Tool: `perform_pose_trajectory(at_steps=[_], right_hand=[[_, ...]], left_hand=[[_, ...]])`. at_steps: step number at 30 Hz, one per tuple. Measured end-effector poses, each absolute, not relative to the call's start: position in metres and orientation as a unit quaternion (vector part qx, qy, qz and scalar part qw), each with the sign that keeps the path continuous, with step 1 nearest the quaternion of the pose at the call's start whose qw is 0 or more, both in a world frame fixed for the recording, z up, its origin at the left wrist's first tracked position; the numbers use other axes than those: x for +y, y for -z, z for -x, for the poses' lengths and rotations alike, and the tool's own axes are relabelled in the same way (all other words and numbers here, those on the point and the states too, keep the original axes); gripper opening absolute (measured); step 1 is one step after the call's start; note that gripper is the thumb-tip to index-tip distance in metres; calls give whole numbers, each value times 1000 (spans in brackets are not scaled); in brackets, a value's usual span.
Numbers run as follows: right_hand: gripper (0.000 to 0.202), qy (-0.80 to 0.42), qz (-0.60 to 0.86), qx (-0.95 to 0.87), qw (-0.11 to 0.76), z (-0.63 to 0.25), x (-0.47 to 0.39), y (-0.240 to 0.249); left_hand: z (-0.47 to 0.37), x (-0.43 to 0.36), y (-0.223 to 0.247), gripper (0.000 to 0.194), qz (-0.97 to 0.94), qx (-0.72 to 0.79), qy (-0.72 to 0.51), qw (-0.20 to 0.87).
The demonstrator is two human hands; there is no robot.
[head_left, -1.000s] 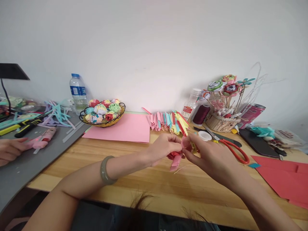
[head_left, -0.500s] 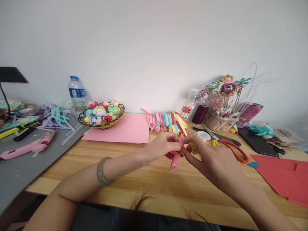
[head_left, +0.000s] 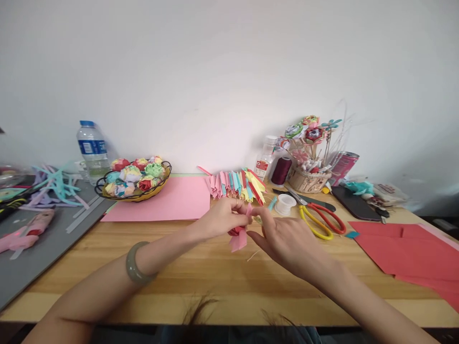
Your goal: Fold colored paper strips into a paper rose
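My left hand point(head_left: 221, 219) and my right hand point(head_left: 284, 235) meet over the middle of the wooden table point(head_left: 201, 272). Together they pinch a small folded paper piece point(head_left: 238, 237), pink on the outside with red showing underneath. A pale thread point(head_left: 253, 255) trails from it onto the wood. My left wrist wears a grey-green bangle point(head_left: 134, 264). Just behind my hands lies a row of folded paper pieces point(head_left: 234, 184) in pink, blue, yellow and red.
A pink sheet point(head_left: 168, 199), a wire basket of paper flowers point(head_left: 134, 177) and a water bottle point(head_left: 91, 150) stand at the back left. Scissors point(head_left: 319, 217), a thread reel point(head_left: 285, 204), a flower basket point(head_left: 308, 179) and red sheets point(head_left: 405, 248) lie right. A pink glue gun point(head_left: 27, 231) rests on the grey mat.
The view has swung right, shifting everything leftward. Another person's hand at the far left edge is gone. My hands keep working the pink paper piece, my right fingers now spread lower.
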State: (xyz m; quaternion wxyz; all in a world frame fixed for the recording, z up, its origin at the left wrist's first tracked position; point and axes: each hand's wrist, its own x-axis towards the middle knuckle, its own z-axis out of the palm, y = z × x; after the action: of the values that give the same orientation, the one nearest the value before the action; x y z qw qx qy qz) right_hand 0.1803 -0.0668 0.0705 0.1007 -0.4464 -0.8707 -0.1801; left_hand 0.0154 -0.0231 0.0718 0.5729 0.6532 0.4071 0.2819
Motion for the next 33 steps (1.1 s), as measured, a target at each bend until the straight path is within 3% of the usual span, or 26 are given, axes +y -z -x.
perform_pose_trajectory(at_steps=[5,10,11,13,18,21,26,29,33], right_hand=[[36,5,470,-872,138,-183,-57,-56],[50,-344,441,-794,239,-192,-45,-53],[50,-369,461,-757,278,-199,-41,-54],[48,-318,541,-707,327,-219,-32,-54],[35,49,747,-661,53,-284,-21,-40],[37,78,745,-661,-33,-306,-25,-25],[36,134,739,-658,-61,-310,-25,-19],[34,73,776,-623,-70,-313,-20,-22],[27,67,776,-626,-38,-323,-19,-27]], left_hand=[[-12,-14,-67,15,-680,409,-270,546],[-9,-7,-60,13,-696,420,-204,545],[-9,-6,-59,13,-696,423,-194,546],[-8,-4,-57,13,-696,422,-193,548],[-6,-2,-57,12,-679,392,-198,588],[-6,-3,-59,13,-660,395,-201,607],[-5,-6,-63,11,-677,376,-217,594],[-3,-10,-68,14,-740,392,-250,486],[-1,-16,-81,12,-816,400,-353,224]])
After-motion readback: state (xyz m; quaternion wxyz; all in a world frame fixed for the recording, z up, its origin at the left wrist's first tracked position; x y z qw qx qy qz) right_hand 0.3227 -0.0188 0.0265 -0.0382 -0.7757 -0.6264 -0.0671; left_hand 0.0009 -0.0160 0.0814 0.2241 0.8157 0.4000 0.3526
